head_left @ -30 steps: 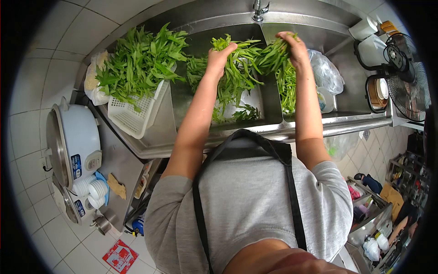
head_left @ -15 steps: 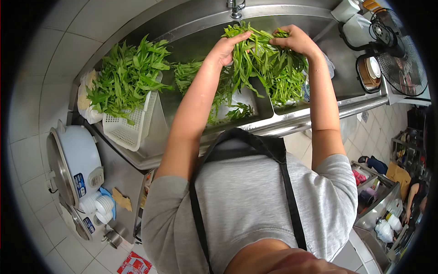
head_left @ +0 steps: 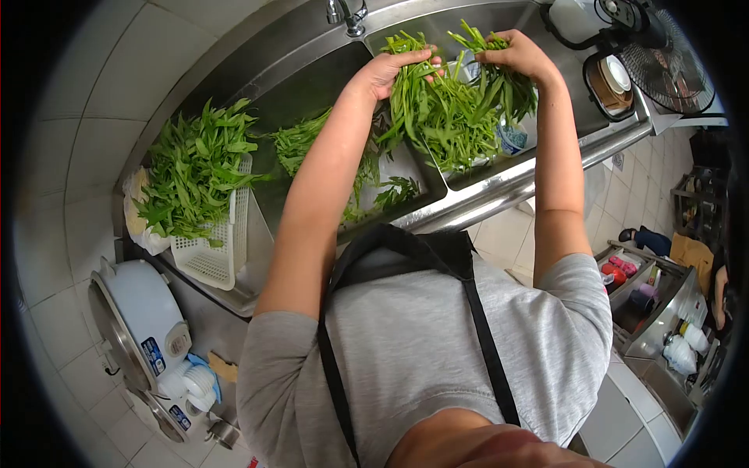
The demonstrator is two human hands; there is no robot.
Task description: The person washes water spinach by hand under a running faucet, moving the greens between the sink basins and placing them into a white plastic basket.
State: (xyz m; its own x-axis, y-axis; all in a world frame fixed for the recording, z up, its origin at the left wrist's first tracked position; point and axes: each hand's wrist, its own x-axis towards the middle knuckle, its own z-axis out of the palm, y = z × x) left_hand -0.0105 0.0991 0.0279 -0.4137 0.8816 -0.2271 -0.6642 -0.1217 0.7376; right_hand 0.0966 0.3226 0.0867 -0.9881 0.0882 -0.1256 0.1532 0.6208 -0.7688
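Observation:
Over the right sink basin, my left hand (head_left: pixel 392 70) grips a bunch of leafy greens (head_left: pixel 413 101) by the stems, with the leaves hanging down. Farther right, my right hand (head_left: pixel 516 56) is closed round a smaller bunch (head_left: pixel 507 87). Beneath both hands lies a pile of greens (head_left: pixel 466 134) in the right basin. Loose greens (head_left: pixel 300 144) rest in the left basin, partly hidden by my left forearm. A heap of greens (head_left: pixel 199 168) fills a white perforated basket (head_left: pixel 226 249) at the left.
A faucet (head_left: pixel 353 19) rises behind the sink. A fan (head_left: pixel 667 66) and a rack of dishes (head_left: pixel 612 82) stand at the right. Large cookers (head_left: pixel 144 320) sit at the lower left. Part of another person (head_left: pixel 719 292) shows at the far right edge.
The view has shifted and turned. My hands have moved farther apart, and the greens between them are now separated into two bunches.

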